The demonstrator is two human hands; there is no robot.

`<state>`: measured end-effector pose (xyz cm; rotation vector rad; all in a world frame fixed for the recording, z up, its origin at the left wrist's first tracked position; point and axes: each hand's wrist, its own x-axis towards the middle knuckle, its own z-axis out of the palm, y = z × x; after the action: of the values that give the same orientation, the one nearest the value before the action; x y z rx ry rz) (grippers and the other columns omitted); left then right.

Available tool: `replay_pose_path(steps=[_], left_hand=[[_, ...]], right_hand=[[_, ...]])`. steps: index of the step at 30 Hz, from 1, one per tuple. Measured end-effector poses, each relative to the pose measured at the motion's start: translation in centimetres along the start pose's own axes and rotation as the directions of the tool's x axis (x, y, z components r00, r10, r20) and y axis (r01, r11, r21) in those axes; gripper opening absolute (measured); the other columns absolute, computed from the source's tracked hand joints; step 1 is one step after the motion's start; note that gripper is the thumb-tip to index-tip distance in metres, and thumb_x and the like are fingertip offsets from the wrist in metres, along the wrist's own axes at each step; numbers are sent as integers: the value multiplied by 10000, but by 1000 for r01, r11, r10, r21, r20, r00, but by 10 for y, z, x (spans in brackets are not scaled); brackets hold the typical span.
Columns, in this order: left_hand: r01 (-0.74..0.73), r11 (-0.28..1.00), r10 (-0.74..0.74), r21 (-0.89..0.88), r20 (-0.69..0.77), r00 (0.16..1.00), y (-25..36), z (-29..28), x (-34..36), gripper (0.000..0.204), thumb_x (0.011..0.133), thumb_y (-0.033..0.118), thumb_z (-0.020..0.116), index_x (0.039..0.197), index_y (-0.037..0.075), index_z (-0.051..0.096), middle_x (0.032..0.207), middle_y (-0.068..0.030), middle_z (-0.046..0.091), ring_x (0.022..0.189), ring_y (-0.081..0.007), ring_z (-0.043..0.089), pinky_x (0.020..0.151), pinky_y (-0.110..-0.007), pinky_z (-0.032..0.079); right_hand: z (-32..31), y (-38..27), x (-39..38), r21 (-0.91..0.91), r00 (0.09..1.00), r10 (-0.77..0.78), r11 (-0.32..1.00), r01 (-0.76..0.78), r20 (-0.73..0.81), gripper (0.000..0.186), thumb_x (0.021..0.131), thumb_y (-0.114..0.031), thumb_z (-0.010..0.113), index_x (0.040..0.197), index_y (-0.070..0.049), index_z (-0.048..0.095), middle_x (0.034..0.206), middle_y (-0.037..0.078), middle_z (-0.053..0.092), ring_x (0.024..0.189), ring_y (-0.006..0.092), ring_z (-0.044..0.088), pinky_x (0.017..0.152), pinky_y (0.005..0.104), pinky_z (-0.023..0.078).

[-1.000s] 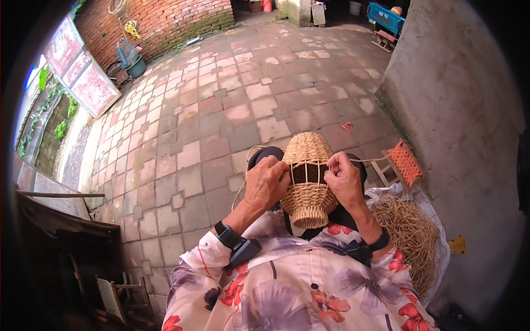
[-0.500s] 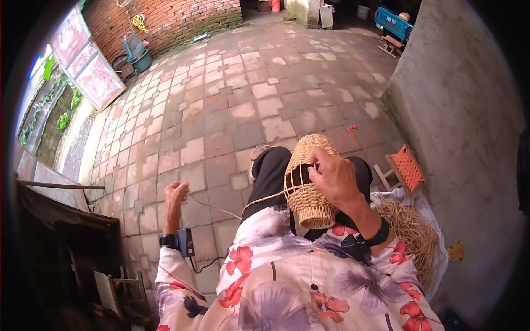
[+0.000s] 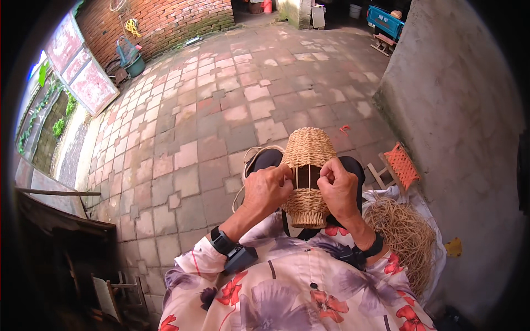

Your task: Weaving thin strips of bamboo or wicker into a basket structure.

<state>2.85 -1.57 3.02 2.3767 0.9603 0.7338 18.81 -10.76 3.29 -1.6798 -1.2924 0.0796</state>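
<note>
A woven straw basket [image 3: 308, 146] rests on its side between my knees, its narrow ribbed end toward me. Around its middle runs an unwoven gap where pale upright stakes show over a dark inside. At the gap's left edge, my left hand [image 3: 268, 188] is closed, its fingertips tucked against the basket; what they pinch is hidden. My right hand [image 3: 338, 188] is closed at the gap's right edge, thumb and fingers pinching the basket's side. A straw cord [image 3: 238, 199] loops over and beside my left knee.
A heap of loose straw strands [image 3: 400, 237] lies on a white sheet at my right. Beyond it stand a small stool with an orange woven seat [image 3: 403, 165] and a grey wall [image 3: 458, 138]. Dark wooden furniture [image 3: 66, 237] is at my left. Paving tiles [image 3: 187, 160] stretch ahead.
My left hand has come in from the far left, where a cord stretched taut, to the basket's left side. My right hand has shifted slightly downward. The basket has turned more upright in view.
</note>
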Motion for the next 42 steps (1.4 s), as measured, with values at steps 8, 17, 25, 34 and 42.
replay_pose_path(steps=[8,17,25,34,42], left_hand=[[164,959,-137,-233,129,982,-12,11,12,166,758,101,639,904,63,570,711,-86,625,631,-188,614,570,-332,484],[447,412,-291,-794,351,890,-61,-47,4,237,858,101,649,1073,36,577,849,-48,644,747,-110,620,666,-240,517],[519,360,-288,-775,437,852,-36,-5,-5,140,865,126,657,948,26,603,817,-26,640,713,-94,637,625,-209,529],[512,425,-260,-747,442,859,-32,8,7,108,847,146,679,885,75,607,747,14,615,603,-49,550,527,-178,447],[143,938,-129,-316,65,989,-21,21,9,142,800,95,597,921,31,559,633,-60,585,573,-123,547,536,-316,431]], right_hand=[[-6,11,5,82,996,82,993,-84,33,110,711,28,586,774,-41,528,560,77,549,492,166,579,487,290,445],[-17,35,5,235,987,147,959,-158,64,85,751,38,565,774,-27,514,574,-27,478,529,26,437,486,213,378],[-16,44,5,239,979,189,950,-200,72,77,756,29,556,778,-31,511,587,-41,445,544,23,408,502,201,359],[-13,61,-4,302,973,217,925,-231,78,81,761,26,556,794,-32,509,591,-45,446,547,18,409,503,197,356],[-16,54,-4,311,974,210,923,-226,84,94,775,29,571,811,-32,510,600,-35,456,544,19,409,498,200,361]])
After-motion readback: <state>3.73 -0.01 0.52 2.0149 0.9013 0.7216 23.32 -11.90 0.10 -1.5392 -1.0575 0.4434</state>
